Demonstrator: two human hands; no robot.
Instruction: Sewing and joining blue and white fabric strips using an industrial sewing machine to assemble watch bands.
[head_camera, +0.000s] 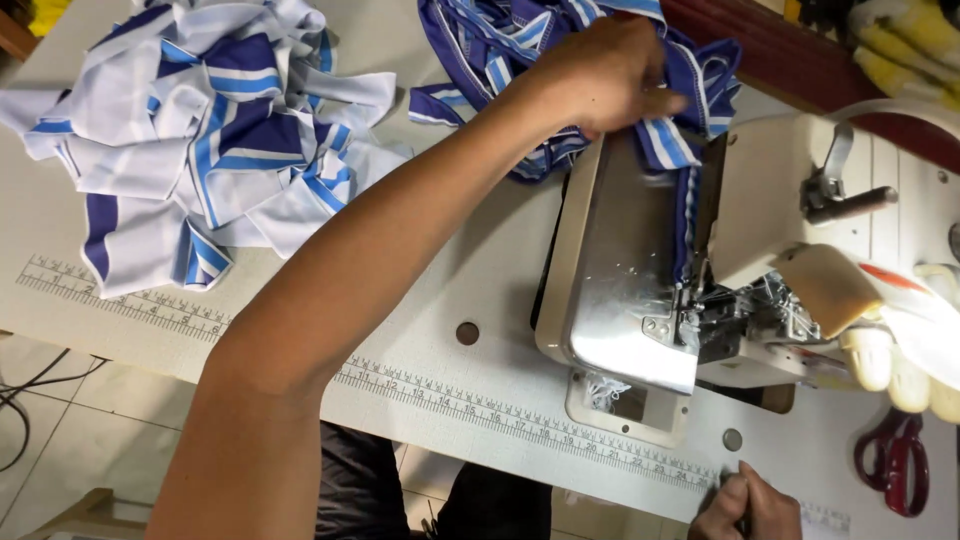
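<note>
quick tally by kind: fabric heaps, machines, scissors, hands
Heaps of blue and white striped fabric: 2, one left, one under the left hand
Sewing machine: 1
Red-handled scissors: 1
Hands: 2, left hand on the fabric, right hand at the table edge
Total: 6

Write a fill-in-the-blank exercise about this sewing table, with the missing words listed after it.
1. The left hand grips a strip of blue and white striped fabric behind the ____ plate of the sewing machine.
2. The pile of cut fabric pieces lies at the table's far ____ side.
3. The scissors near the right edge have ____ handles.
4. The right hand rests at the ____ edge of the table.

Missing words: metal; left; red; near
</note>
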